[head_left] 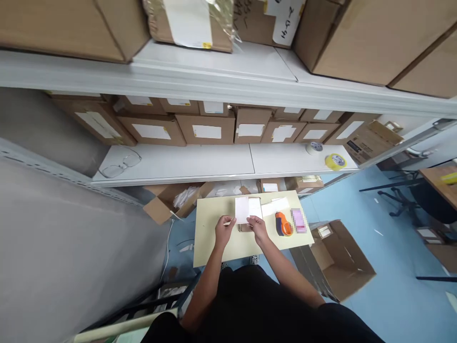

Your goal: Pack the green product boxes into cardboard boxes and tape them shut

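My left hand (224, 231) and my right hand (258, 228) hold a white sheet of paper (242, 209) by its lower corners, fingers pinched. Behind and under the sheet, partly hidden, is a small brown box (245, 228) on the pale yellow table (210, 243). Another white paper (254, 207) shows just right of the held sheet; I cannot tell whether it is stuck to the box. More white papers (276, 206) lie farther right. An orange tape dispenser (284, 225) rests on the table right of my right hand, beside a blurred pink item (299, 220).
A shelf (185, 162) beyond the table carries cardboard boxes (205, 128), eyeglasses (121, 164), a pale tape roll (314, 148) and a yellow tape roll (335, 162). Open cartons stand at right (339, 262) and left (160, 209). A wall (78, 238) borders the left side.
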A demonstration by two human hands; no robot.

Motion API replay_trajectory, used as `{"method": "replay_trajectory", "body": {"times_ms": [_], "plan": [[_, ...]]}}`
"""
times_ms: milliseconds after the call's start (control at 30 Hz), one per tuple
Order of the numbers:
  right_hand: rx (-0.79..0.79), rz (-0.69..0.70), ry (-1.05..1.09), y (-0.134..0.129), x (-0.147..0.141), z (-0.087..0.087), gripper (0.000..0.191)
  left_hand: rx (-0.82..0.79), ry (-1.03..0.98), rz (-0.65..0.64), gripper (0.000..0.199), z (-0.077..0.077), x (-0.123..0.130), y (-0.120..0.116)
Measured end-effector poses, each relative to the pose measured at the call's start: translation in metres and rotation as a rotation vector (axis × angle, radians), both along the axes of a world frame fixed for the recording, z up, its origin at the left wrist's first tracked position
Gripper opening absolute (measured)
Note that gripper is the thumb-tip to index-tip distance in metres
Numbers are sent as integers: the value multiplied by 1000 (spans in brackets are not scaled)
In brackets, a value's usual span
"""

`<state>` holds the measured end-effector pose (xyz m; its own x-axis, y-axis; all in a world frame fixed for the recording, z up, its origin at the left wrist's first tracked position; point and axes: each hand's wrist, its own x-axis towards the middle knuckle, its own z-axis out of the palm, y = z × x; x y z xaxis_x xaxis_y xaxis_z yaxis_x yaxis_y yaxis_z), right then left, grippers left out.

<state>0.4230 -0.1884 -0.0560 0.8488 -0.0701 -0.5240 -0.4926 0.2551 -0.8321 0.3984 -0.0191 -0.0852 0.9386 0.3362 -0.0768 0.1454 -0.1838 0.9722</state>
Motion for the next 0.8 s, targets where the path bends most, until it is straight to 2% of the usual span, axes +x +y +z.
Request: {"method": "replay_trajectory", "body": {"times_ms": [67, 133, 233, 400, 467, 567, 800], "plan": [[27, -1, 38, -15, -7, -10, 37, -149, 74, -28, 32, -11, 4, -16], [-5, 3, 72, -28, -11, -23, 40, -158, 114, -30, 30, -19, 6, -30], [-170, 29, 76, -43, -10, -44, 41, -40, 181, 17, 23, -27, 5, -48], [-502, 187, 7, -58, 4, -75, 20, 212, 338, 55, 14, -40, 5, -75], [-597, 235, -6, -60, 7, -84, 28, 302, 398, 74, 13, -45, 6, -82], [-638, 292, -23, -61, 8, -93, 40, 363, 443, 104, 12, -53, 6, -87], [-648, 407, 21, -64, 12, -103, 25, 384, 455, 150, 13, -65, 4, -87]]}}
